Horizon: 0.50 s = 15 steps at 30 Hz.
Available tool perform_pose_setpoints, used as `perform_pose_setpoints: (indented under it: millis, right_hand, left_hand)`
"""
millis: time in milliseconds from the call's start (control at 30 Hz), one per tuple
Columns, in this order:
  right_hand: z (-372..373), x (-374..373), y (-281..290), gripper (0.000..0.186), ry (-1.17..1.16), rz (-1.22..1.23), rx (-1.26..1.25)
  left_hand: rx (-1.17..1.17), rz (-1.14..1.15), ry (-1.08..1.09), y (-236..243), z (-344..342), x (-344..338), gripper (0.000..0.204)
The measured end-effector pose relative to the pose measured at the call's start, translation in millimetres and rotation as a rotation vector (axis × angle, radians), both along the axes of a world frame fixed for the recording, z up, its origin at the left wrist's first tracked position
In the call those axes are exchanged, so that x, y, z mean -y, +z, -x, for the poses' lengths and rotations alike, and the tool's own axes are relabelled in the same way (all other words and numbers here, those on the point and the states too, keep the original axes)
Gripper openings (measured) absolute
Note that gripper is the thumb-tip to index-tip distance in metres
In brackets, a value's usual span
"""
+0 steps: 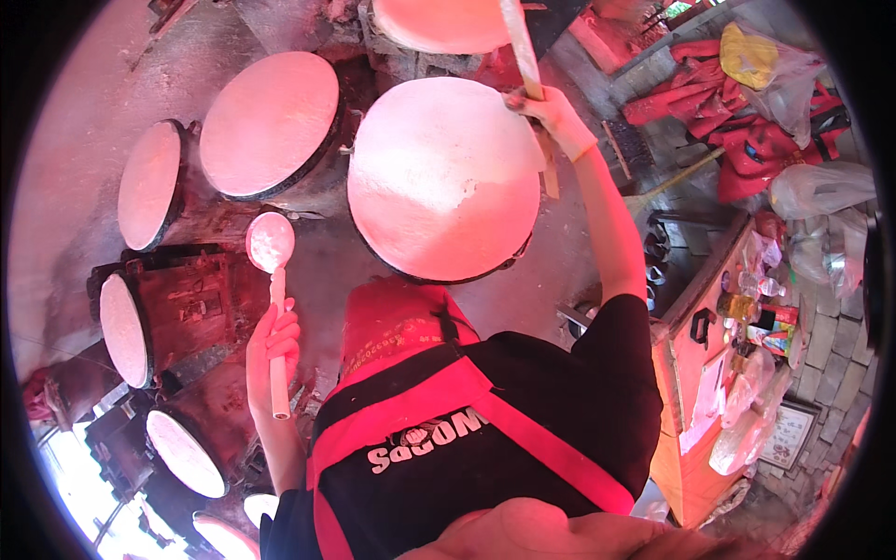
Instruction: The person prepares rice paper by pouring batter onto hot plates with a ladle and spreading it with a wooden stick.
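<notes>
My left hand [276,338] is closed around the pale handle of a ladle [271,240]. The ladle is upright in view, and its round bowl holds whitish stuff, perhaps batter. My right hand [560,123] grips a long flat wooden strip [521,47] at the right rim of a large round griddle [439,173]. Part of the strip shows below that hand, by the griddle's edge. A pale layer covers the griddle's top, brightly lit at the far side and shaded nearer me. Between the ladle and this griddle there is a gap.
More round pale-topped griddles stand left: a large one [271,121], a narrower one [149,187] and several nearer me. Another [443,19] sits beyond. To my right is a wooden cabinet [695,345] with bottles and bags. Red cloth [686,93] and a broom [677,180] lie farther off.
</notes>
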State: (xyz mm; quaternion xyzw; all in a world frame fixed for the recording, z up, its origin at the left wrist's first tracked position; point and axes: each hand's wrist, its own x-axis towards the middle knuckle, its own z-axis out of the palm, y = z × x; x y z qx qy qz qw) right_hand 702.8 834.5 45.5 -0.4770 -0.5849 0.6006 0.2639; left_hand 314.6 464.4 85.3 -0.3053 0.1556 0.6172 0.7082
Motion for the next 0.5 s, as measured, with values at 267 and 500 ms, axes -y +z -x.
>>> perform_pose_setpoints:
  millis: [267, 500]
  right_hand:
    - [-30.4, -4.9, -21.3, 0.047, -0.132, -0.483, 0.834]
    - [-71.5, 152.5, -94.8, 0.044, -0.501, -0.144, 0.158]
  left_hand:
    - [-0.66, 0.128, -0.272, -3.8, -5.2, -24.2, 0.026]
    - [-0.907, -0.074, -0.764, -5.7, -42.4, -88.8, 0.023]
